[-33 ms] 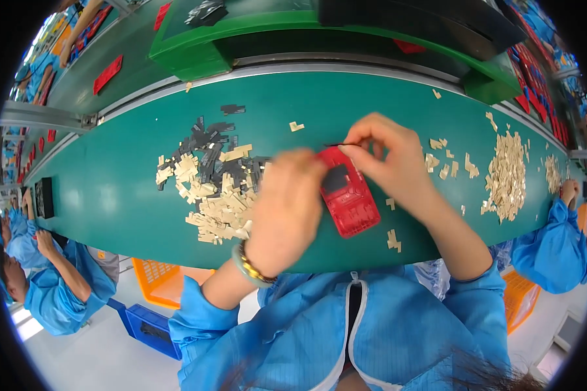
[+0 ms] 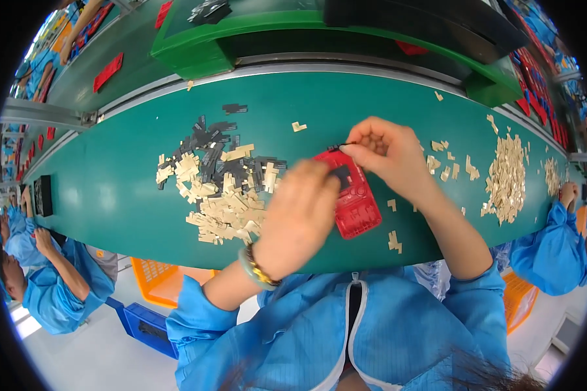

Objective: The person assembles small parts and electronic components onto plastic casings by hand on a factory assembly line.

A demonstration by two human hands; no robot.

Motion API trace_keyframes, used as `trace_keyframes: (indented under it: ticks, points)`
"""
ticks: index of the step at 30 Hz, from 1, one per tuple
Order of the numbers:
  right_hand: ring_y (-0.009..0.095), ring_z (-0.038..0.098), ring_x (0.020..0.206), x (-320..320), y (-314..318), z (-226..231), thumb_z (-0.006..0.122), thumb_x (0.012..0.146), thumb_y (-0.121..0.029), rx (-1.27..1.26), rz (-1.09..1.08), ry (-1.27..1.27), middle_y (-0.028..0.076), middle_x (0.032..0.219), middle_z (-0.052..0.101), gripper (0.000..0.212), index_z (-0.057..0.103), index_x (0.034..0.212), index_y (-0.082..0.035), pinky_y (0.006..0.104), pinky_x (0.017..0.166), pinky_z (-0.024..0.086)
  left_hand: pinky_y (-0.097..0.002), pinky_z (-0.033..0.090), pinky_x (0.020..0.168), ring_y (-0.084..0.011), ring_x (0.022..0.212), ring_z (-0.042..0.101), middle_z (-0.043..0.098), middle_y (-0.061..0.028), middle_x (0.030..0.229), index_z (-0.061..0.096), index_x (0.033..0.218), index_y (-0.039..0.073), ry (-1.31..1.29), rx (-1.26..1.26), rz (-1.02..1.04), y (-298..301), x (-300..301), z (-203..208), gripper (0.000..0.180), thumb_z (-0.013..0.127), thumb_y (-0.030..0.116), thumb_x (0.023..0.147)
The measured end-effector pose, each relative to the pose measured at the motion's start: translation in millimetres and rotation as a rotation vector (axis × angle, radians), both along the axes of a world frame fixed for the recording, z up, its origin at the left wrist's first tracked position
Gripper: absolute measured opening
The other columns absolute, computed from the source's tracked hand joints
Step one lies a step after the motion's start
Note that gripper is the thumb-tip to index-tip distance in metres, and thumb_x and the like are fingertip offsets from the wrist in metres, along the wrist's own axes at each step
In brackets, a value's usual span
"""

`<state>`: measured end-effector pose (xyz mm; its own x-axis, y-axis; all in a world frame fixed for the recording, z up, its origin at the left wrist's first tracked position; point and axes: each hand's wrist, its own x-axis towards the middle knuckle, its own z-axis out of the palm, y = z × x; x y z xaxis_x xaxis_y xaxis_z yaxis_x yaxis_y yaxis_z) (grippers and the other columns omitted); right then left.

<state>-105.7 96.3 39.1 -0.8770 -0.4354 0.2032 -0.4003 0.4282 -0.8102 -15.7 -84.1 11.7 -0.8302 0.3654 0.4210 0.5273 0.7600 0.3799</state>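
Note:
A red plastic housing (image 2: 359,215) lies tilted in front of me on the green table, with a dark square patch (image 2: 341,174) on its upper part. My left hand (image 2: 300,212), smeared by motion, reaches over the housing's left side; its fingertips are hard to make out. At the housing's far end my right hand (image 2: 388,156) is closed, thumb and forefinger pinching a small black strip (image 2: 336,147). Left of my hands lies a loose pile of black strips (image 2: 210,156) mixed with cream-coloured stepped pieces (image 2: 225,212).
More cream pieces (image 2: 505,179) are heaped at the right, with several scattered nearer the housing. A green shelf (image 2: 192,55) runs along the far side. Co-workers in blue sit at both ends. An orange crate (image 2: 155,281) and a blue bin (image 2: 149,331) stand below.
My left hand has shifted right, further over the red housing, covering part of the dark patch. My right hand stays at the far end with the black strip, which shows more now.

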Motion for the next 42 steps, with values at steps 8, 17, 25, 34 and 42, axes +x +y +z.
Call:
trace_keyframes:
  ticks: [8, 17, 25, 34, 42]
  points:
    - [0.003, 0.053, 0.055, -14, -2, -26, 0.069, 0.086, -0.006, -0.064, -0.01, -0.589, 0.001, 0.065, 0.062, 0.009, 0.064, 0.082, 0.001, 0.0179, 0.048, 0.039, -0.0427, 0.047, 0.097, -0.0362, 0.117, 0.052, 0.054, -0.0219, 0.122, 0.059, 0.111, -0.006, -0.015, -0.209, -0.04, 11, 8, -13, 0.044, 0.071, 0.02, 0.078]
    - [0.001, 0.051, 0.058, -16, -2, -27, 0.069, 0.086, -0.005, -0.022, 0.0, -0.536, -0.001, 0.067, 0.061, 0.009, 0.064, 0.083, 0.002, 0.016, 0.051, 0.039, -0.0403, 0.048, 0.094, -0.0348, 0.114, 0.053, 0.055, -0.0207, 0.122, 0.06, 0.11, -0.005, -0.022, -0.167, -0.028, 12, 6, -13, 0.042, 0.072, 0.019, 0.077]
    - [0.004, 0.054, 0.056, -17, -4, -28, 0.07, 0.083, -0.006, -0.033, 0.027, -0.515, 0.003, 0.062, 0.061, 0.01, 0.066, 0.082, 0.004, 0.0204, 0.05, 0.043, -0.042, 0.048, 0.092, -0.0361, 0.112, 0.052, 0.051, -0.0215, 0.125, 0.059, 0.11, -0.002, -0.028, -0.089, -0.001, 13, 1, -19, 0.043, 0.073, 0.018, 0.074]
    - [0.021, 0.06, 0.052, 11, 1, -25, 0.076, 0.076, -0.012, 0.323, -0.065, 0.264, 0.007, 0.062, 0.06, 0.031, 0.065, 0.103, -0.004, 0.0311, 0.05, 0.047, -0.0455, 0.047, 0.088, -0.0381, 0.107, 0.052, 0.05, -0.0227, 0.122, 0.058, 0.11, 0.0, -0.121, 0.005, -0.051, 12, -9, -4, 0.041, 0.071, 0.011, 0.073]
    - [0.015, 0.059, 0.063, 17, 14, -42, 0.07, 0.073, -0.013, 0.355, 0.112, 0.65, 0.0, 0.075, 0.053, 0.026, 0.067, 0.099, -0.011, 0.027, 0.054, 0.05, -0.0447, 0.048, 0.088, -0.0376, 0.105, 0.053, 0.053, -0.0211, 0.118, 0.06, 0.106, -0.001, -0.139, 0.039, -0.086, 8, -13, 0, 0.038, 0.071, 0.011, 0.071]
